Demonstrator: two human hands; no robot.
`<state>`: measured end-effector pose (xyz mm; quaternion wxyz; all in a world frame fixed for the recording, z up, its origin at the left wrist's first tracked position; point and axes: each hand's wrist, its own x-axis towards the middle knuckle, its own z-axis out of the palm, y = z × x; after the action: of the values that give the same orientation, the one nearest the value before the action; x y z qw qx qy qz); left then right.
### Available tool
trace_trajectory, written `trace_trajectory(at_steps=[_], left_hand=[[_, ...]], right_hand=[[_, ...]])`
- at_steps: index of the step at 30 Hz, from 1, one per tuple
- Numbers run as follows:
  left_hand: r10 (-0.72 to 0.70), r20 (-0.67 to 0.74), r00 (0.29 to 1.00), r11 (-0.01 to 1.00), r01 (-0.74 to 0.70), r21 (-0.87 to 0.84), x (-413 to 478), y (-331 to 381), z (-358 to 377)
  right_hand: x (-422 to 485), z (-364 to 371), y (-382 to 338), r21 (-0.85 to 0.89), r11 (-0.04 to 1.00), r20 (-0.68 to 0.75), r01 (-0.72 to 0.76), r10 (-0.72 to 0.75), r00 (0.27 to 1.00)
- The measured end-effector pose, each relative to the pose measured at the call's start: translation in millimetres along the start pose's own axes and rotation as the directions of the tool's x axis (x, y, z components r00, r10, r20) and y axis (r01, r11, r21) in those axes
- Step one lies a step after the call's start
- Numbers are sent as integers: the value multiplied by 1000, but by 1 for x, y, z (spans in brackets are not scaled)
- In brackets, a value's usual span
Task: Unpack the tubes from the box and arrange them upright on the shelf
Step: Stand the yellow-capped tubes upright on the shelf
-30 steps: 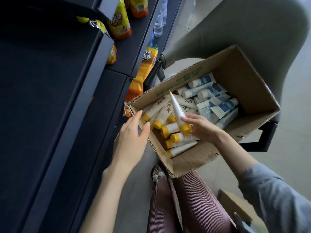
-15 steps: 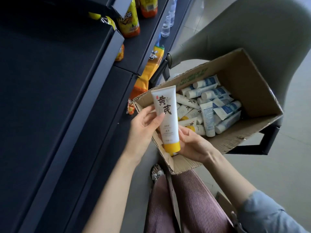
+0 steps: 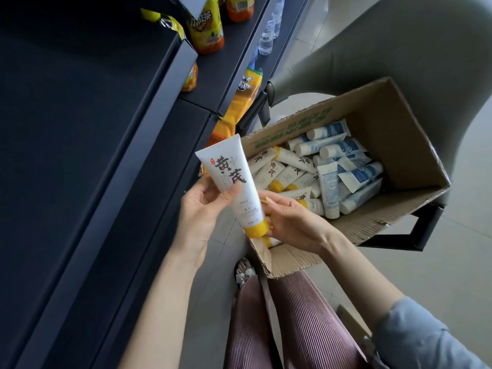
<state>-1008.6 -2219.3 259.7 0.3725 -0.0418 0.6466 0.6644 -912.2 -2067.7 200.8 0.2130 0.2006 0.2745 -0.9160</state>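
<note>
Over the near corner of the box [image 3: 399, 121], the left hand [image 3: 205, 209] pinches a yellow-capped tube [image 3: 234, 177] between thumb and fingers while the right hand [image 3: 292, 222] curls round its cap end. Many tubes [image 3: 328, 179] lie in the box, none visible on the dark shelf [image 3: 80, 129]; unpacking seems barely begun.

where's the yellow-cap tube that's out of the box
Head view, centre: the tube is held cap-down between the left hand and right hand, at the left edge of the box, beside the shelf.

Small print on the tube [image 3: 247, 206] is unreadable from my end, snack bags [image 3: 209, 27] get cropped up top, and the box [image 3: 394, 134] hides its lower tubes.
</note>
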Motion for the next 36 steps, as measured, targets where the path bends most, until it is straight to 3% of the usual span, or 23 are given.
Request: trace_trajectory(at_steps=[3, 5, 10, 17, 22, 25, 32, 36], left_hand=[[-12, -62, 998, 999, 10, -41, 6, 2, -9], [-32, -77, 997, 997, 27, -67, 9, 3, -15], [-67, -114, 991, 993, 55, -101, 16, 4, -28], [-75, -148, 986, 995, 64, -78, 25, -1, -39], [-76, -184, 980, 997, 69, -47, 32, -3, -45], [-81, -213, 974, 996, 75, -40, 34, -6, -49], [-93, -231, 968, 995, 85, -47, 30, -14, -52], [-98, -214, 972, 994, 85, -66, 26, -16, -49]], right_hand=[[13, -15, -6, -58, 998, -182, -16, 5, 983], [23, -28, -11, -72, 997, -354, -8, -18, 935], [51, -60, -14, -149, 988, -719, 36, -133, 682], [97, -79, -14, -332, 931, -814, -150, -203, 544], [130, -83, -12, -262, 941, -860, -214, -127, 494], [146, -86, -14, -251, 951, -861, -178, -136, 489], [167, -91, -16, -106, 994, -913, -16, -91, 399], [156, -87, -12, -40, 996, -896, 77, -70, 438]])
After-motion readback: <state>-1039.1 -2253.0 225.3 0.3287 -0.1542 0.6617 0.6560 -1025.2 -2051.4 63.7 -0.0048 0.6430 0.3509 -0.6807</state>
